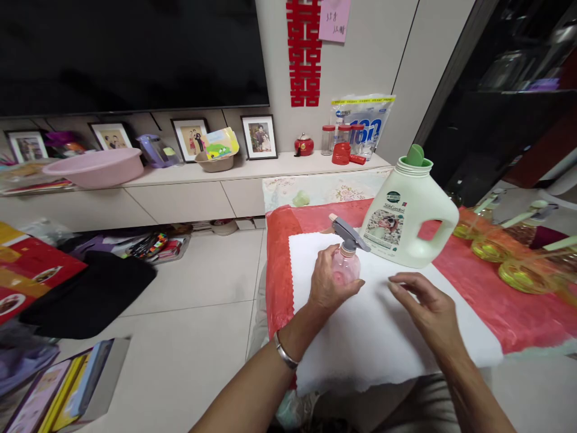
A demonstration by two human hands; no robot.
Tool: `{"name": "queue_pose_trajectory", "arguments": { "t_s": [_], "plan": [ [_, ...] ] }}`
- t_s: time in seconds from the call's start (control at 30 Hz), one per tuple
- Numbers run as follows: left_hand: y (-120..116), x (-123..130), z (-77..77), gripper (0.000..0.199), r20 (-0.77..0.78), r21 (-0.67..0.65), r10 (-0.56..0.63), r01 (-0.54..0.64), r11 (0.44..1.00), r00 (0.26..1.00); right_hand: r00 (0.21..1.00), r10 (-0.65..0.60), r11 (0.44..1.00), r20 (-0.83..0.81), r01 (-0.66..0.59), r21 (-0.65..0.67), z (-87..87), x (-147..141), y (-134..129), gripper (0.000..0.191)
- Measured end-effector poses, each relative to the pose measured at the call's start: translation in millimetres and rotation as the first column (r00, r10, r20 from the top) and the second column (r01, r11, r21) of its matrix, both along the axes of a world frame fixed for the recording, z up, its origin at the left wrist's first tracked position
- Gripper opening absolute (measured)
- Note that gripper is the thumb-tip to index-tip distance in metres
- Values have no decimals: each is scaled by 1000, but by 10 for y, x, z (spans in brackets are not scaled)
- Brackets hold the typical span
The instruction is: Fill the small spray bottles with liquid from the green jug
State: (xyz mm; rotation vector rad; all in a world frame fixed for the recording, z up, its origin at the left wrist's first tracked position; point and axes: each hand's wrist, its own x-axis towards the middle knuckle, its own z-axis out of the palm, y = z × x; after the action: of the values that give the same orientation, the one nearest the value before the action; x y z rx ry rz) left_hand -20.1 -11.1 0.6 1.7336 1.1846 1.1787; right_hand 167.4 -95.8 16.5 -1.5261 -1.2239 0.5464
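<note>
My left hand point(328, 282) is wrapped around a small clear pink spray bottle point(346, 267), held upright over a white cloth point(360, 343). The bottle's grey trigger head point(347, 231) points up and to the left. To the right, my right hand point(426, 304) hovers above the same cloth with fingers loosely bent and nothing visible in them. Behind both hands stands a large pale green jug point(415, 210) with a handle. A darker green scoop-like piece point(415, 155) sits in its mouth.
Yellow pump bottles point(523, 273) stand on the red table cover point(478, 288) at the right. Along the back, a low cabinet point(180, 201) bears a pink basin point(97, 168), picture frames point(260, 137), jars and a plastic bag point(363, 114). A box of books point(72, 385) lies at lower left.
</note>
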Motion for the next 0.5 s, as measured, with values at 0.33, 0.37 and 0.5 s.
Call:
{"name": "queue_pose_trajectory", "arguments": {
  "t_s": [0.33,0.37,0.5],
  "plan": [
    [37,15,-79,83,-21,146,0,3,989,1000,944,183,976,-273,-141,166,148,-758,653,66],
    [42,14,-84,82,-23,159,3,0,987,1000,943,170,977,-287,-124,171,174,-787,677,69],
    [54,11,-102,83,-14,185,2,1,983,1000,939,103,986,-327,-53,160,271,-849,717,85]
  ]
}}
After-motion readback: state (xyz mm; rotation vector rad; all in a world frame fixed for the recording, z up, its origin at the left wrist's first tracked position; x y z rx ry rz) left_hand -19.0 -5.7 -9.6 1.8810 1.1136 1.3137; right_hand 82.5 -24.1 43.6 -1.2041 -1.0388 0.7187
